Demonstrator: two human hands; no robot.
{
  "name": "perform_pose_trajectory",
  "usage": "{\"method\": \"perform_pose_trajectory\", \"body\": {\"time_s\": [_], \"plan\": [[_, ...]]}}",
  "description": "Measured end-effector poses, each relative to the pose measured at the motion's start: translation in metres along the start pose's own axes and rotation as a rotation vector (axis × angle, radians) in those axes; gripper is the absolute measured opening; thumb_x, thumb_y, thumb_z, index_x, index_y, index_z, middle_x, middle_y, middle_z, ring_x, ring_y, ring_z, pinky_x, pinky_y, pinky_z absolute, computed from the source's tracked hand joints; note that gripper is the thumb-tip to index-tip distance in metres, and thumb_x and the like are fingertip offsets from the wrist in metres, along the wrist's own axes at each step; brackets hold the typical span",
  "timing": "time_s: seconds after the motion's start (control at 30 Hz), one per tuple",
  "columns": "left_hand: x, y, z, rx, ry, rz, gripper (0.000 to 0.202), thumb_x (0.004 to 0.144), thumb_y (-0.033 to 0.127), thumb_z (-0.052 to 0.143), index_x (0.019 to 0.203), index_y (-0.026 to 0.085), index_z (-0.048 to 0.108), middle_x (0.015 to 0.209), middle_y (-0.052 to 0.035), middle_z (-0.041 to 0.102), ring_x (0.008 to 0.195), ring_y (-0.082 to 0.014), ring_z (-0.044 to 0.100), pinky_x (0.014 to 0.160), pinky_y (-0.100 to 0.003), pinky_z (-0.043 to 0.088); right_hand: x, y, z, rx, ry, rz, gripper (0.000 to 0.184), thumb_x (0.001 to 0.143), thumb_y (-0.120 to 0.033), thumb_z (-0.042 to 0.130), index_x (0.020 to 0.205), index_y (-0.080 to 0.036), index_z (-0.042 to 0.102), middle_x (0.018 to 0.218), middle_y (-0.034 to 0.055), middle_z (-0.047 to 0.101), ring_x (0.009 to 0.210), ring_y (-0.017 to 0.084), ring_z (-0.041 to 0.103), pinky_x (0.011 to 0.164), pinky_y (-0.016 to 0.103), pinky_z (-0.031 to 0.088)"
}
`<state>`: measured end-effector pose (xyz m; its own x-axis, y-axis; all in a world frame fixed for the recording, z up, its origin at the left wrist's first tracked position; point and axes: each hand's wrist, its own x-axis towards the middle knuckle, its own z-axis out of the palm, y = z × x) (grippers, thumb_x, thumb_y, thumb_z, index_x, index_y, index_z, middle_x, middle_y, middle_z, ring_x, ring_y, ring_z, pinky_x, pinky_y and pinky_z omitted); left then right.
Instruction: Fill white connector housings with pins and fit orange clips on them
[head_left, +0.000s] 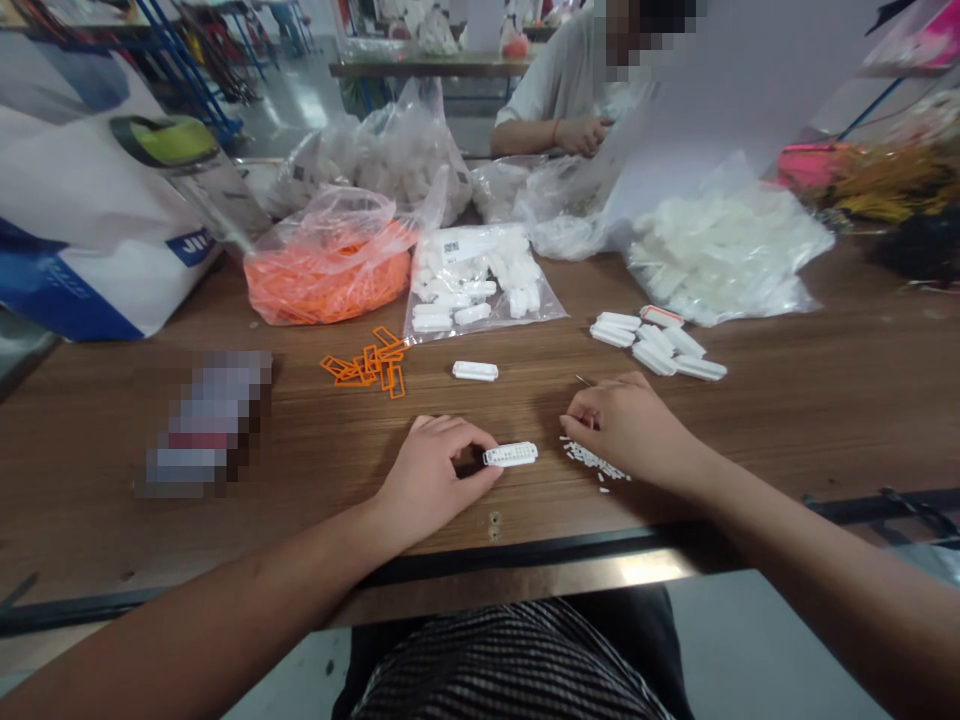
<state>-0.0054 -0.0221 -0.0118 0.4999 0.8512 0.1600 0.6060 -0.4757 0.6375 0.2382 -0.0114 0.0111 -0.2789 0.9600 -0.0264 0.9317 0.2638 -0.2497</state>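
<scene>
My left hand (435,470) pinches a small white rectangular plastic connector (511,455) by its left end, just above the wooden table (787,400). My right hand (626,425) rests curled on the table over a little heap of tiny white bits (592,462), its fingertips pinched together; a thin metal pin (585,380) shows just past the knuckles. Another white connector (475,371) lies alone farther back. A cluster of several white connectors (656,345) lies to the right, and loose orange clips (371,365) to the left.
Behind stand a bag of orange clips (330,265), a clear bag of white parts (476,280) and a big bag of white parts (720,250). A blue-white sack (82,220) sits at left. Another person's hand (581,135) works across the table.
</scene>
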Motion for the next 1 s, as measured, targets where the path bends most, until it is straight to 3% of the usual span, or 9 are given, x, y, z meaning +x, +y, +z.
{"method": "perform_pose_trajectory", "body": {"time_s": [0.1, 0.23, 0.33, 0.53, 0.73, 0.87, 1.0], "plan": [[0.000, 0.000, 0.000, -0.005, -0.003, -0.003, 0.007, 0.076, 0.024, 0.071, 0.082, 0.024, 0.067, 0.074, 0.0043, 0.067, 0.068, -0.0151, 0.057, 0.074, -0.033, 0.035, 0.001, 0.010, -0.004, 0.136, -0.003, 0.007, 0.021, 0.082, -0.027, 0.057, 0.066, -0.022, 0.068, 0.065, -0.0001, 0.068, 0.064, 0.017, 0.058, 0.075, 0.035, 0.038], [0.000, 0.001, 0.000, -0.008, -0.007, -0.005, 0.006, 0.076, 0.024, 0.071, 0.081, 0.024, 0.067, 0.073, 0.0045, 0.067, 0.068, -0.0151, 0.057, 0.075, -0.034, 0.035, 0.006, 0.024, -0.008, 0.198, -0.048, -0.211, 0.017, 0.085, -0.026, 0.057, 0.077, -0.024, 0.072, 0.082, 0.0014, 0.070, 0.084, 0.019, 0.061, 0.079, 0.035, 0.039], [0.000, 0.001, 0.000, -0.007, -0.004, -0.006, 0.007, 0.076, 0.024, 0.071, 0.081, 0.023, 0.067, 0.074, 0.0043, 0.068, 0.069, -0.0154, 0.057, 0.075, -0.034, 0.035, 0.010, 0.026, -0.009, 0.173, -0.123, -0.275, 0.020, 0.087, -0.024, 0.055, 0.079, -0.022, 0.073, 0.083, 0.0022, 0.071, 0.083, 0.018, 0.061, 0.080, 0.035, 0.038], [0.000, 0.000, 0.000, -0.010, 0.003, 0.001, 0.007, 0.076, 0.023, 0.071, 0.081, 0.023, 0.067, 0.075, 0.0044, 0.068, 0.069, -0.0149, 0.057, 0.076, -0.034, 0.035, 0.010, 0.017, -0.009, 0.069, -0.125, -0.197, 0.016, 0.080, -0.023, 0.058, 0.069, -0.020, 0.070, 0.069, 0.0002, 0.070, 0.069, 0.016, 0.061, 0.081, 0.036, 0.037], [0.001, 0.001, 0.000, -0.016, 0.006, 0.001, 0.007, 0.076, 0.022, 0.071, 0.081, 0.023, 0.067, 0.074, 0.0046, 0.068, 0.069, -0.0147, 0.057, 0.075, -0.033, 0.035, 0.008, 0.018, -0.007, 0.140, -0.121, 0.016, 0.022, 0.079, -0.028, 0.057, 0.061, -0.021, 0.067, 0.060, -0.0003, 0.067, 0.055, 0.014, 0.057, 0.063, 0.031, 0.039], [0.000, 0.001, 0.000, -0.018, 0.010, 0.005, 0.007, 0.076, 0.023, 0.071, 0.081, 0.023, 0.067, 0.075, 0.0043, 0.068, 0.069, -0.0149, 0.057, 0.075, -0.033, 0.035, 0.009, 0.029, -0.008, 0.263, -0.103, -0.080, 0.018, 0.080, -0.030, 0.058, 0.071, -0.023, 0.072, 0.072, 0.0013, 0.071, 0.067, 0.016, 0.062, 0.067, 0.031, 0.043], [-0.001, 0.001, 0.000, -0.017, 0.008, 0.004, 0.007, 0.076, 0.022, 0.071, 0.081, 0.023, 0.066, 0.076, 0.0043, 0.068, 0.070, -0.0150, 0.058, 0.076, -0.033, 0.035, 0.008, 0.027, -0.006, 0.202, -0.086, -0.151, 0.018, 0.081, -0.026, 0.060, 0.071, -0.023, 0.073, 0.072, 0.0014, 0.071, 0.073, 0.018, 0.062, 0.076, 0.035, 0.042]]}}
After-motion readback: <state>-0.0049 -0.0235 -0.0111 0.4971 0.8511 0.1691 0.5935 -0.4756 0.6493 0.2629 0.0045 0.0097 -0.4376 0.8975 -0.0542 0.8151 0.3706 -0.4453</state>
